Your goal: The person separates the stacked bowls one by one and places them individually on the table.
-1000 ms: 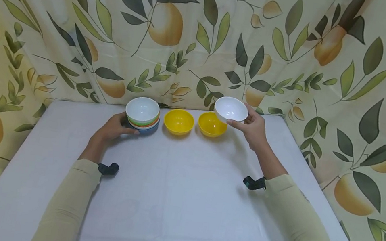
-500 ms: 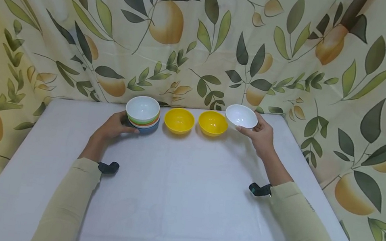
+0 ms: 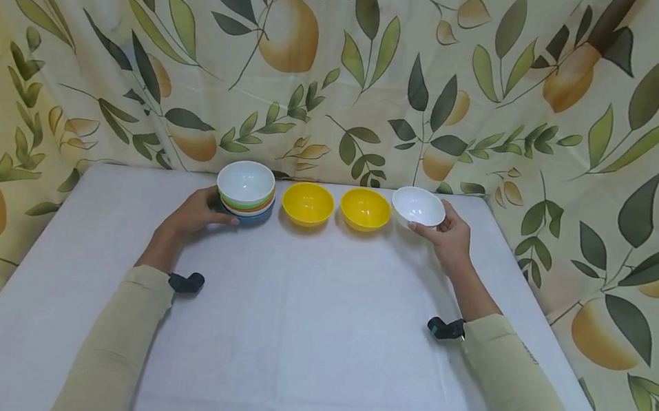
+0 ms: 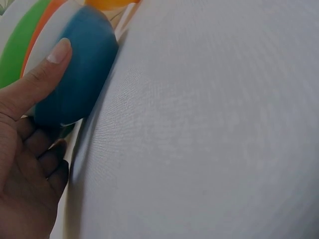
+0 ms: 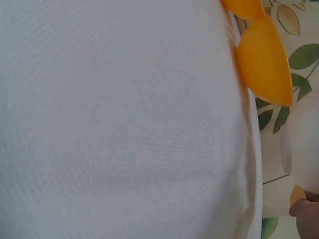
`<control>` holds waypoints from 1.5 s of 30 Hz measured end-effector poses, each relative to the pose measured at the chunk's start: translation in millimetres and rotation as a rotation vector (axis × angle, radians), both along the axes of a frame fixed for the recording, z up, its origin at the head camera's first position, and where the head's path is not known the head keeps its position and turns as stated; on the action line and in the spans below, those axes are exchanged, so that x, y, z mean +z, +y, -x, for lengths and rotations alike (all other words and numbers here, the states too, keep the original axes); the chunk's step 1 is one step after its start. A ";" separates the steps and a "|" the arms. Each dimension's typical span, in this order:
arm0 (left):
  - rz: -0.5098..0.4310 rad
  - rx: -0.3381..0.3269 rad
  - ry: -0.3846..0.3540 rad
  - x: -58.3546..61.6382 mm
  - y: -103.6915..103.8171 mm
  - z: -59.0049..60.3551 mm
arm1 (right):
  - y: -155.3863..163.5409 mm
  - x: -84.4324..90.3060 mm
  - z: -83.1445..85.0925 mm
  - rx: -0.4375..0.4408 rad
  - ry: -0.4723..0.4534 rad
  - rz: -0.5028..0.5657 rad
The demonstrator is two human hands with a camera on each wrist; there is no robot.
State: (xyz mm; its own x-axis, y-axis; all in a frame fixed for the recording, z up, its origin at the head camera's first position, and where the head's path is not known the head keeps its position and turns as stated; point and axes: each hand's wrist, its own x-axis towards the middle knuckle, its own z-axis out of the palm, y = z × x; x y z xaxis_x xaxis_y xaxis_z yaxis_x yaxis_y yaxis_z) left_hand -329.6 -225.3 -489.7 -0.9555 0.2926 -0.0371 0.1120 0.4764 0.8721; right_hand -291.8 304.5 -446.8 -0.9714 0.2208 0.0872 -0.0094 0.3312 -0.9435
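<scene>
Right hand (image 3: pixel 452 239) grips the small white plastic bowl (image 3: pixel 418 206) by its near rim, at the right end of the row on the white cloth-covered table (image 3: pixel 299 340). Left hand (image 3: pixel 194 213) curls around the stack of coloured bowls (image 3: pixel 246 192), thumb on the blue bottom bowl (image 4: pixel 75 74). Two yellow bowls (image 3: pixel 337 206) sit between.
</scene>
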 end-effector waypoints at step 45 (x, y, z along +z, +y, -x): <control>0.020 0.005 -0.018 1.6 -1.5 -0.5 | 20.0 -33.5 5.8 -0.016 -0.038 -0.060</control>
State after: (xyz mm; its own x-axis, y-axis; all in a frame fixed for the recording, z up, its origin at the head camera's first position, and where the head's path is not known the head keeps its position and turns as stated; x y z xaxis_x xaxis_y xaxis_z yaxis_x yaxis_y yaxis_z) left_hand -329.1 -226.8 -488.1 -0.9560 0.2871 -0.0601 0.0940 0.4940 0.8643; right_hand -297.6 324.5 -480.4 -0.9706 0.2319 0.0640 0.0317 0.3868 -0.9216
